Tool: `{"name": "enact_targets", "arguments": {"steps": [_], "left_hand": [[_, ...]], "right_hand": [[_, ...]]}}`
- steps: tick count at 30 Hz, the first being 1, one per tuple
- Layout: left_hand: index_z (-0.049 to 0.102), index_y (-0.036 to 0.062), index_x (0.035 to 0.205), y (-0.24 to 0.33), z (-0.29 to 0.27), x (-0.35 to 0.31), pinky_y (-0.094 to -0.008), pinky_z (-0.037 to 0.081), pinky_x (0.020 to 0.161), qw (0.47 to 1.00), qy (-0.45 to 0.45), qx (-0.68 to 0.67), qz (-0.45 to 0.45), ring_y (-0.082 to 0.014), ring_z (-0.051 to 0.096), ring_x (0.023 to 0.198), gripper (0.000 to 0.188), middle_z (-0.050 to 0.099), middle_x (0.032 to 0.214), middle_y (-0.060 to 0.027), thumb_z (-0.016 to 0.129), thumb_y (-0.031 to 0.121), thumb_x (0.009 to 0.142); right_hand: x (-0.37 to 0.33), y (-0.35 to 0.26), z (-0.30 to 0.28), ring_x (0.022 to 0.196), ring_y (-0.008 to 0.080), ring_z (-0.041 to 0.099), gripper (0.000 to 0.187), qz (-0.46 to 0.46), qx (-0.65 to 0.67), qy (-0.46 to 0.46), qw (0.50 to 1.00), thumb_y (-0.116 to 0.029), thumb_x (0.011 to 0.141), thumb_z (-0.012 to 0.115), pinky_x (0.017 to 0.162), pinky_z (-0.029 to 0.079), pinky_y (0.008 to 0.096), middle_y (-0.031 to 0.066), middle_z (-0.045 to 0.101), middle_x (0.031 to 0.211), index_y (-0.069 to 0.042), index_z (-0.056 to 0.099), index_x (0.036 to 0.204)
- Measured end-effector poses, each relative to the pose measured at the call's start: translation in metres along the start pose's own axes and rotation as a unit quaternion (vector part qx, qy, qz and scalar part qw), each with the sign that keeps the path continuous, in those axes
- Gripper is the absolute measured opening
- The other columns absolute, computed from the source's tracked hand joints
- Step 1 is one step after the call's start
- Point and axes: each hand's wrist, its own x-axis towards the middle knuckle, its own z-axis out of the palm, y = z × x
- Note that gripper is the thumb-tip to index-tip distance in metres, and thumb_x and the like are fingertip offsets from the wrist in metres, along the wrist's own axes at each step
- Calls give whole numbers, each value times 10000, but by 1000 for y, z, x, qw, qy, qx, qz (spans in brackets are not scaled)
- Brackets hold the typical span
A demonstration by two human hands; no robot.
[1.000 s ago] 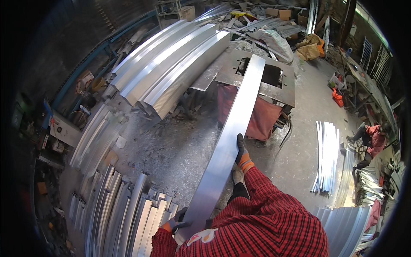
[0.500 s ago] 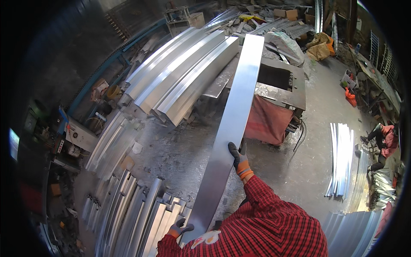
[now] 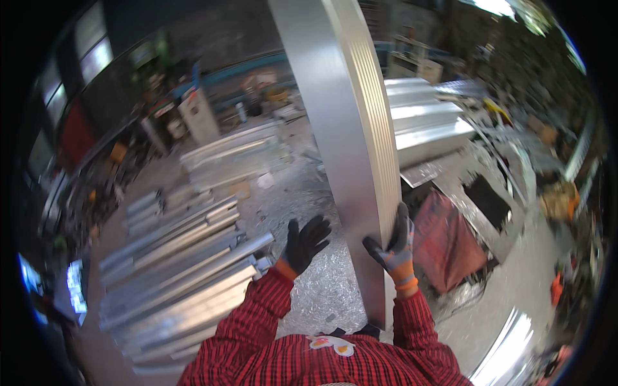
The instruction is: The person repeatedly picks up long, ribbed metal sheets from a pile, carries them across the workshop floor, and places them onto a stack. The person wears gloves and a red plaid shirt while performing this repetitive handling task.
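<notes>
A long silver metal profile (image 3: pixel 341 128), ribbed along one side, rises steeply in front of me and runs out past the top of the view. Its lower end comes down close to my feet. My right hand (image 3: pixel 397 248), in a grey and orange work glove, grips the ribbed side, with the thumb across the near face. My left hand (image 3: pixel 305 244), in a dark glove with an orange cuff, is held up left of the profile. Its fingers are spread and touch nothing.
Stacked metal profiles (image 3: pixel 187 283) lie on the floor at left, and more bent profiles (image 3: pixel 425 116) lie behind the upright one. A metal work table (image 3: pixel 460 193) with a red cloth (image 3: pixel 444 241) stands at right. Shiny shavings (image 3: pixel 315 296) cover the floor near me.
The metal profile has swung from a slant over the table to nearly upright. My left hand has let go of its lower end. The view has turned left.
</notes>
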Motion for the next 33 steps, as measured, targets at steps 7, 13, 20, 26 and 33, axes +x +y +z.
{"name": "enact_targets", "arguments": {"steps": [7,13,20,26,33], "left_hand": [[374,87,1499,-37,-48,-36,-384,251,1190,812,67,535,224,-258,373,1402,523,410,1537,-103,443,325,1039],[299,118,1547,-102,-92,-112,-406,221,1212,649,199,715,169,-271,340,1441,578,353,1583,-81,403,378,1042],[353,100,1527,-102,-157,-169,-395,332,1156,982,162,75,-59,-261,399,1402,540,379,1562,-107,473,305,1042],[449,91,1475,46,-101,-218,-410,409,1083,865,-147,467,-109,-232,516,1308,525,526,1458,-104,468,398,1050],[416,47,1477,146,-96,-199,-390,373,1119,644,118,735,-179,-255,510,1302,669,514,1446,-141,513,511,1004]], "right_hand": [[-28,-59,-1,1182,432,498,1103,-76,-11,-322,944,-460,654,871,1002,410,508,256,513,1313,27,340,1490],[-47,-72,36,1253,473,421,1205,-134,-38,-502,853,-496,662,831,1055,340,536,293,434,1372,17,196,1548],[-80,-66,70,1269,498,411,1253,-125,12,-591,797,-575,648,794,1079,309,542,353,446,1377,51,184,1546],[-130,-11,81,1016,455,537,1202,-268,54,-568,776,-436,681,805,864,438,524,239,562,1215,88,140,1535],[-141,33,73,1112,434,553,948,-293,-73,-599,742,-354,722,740,926,433,549,235,530,1322,-253,305,1559]]}}
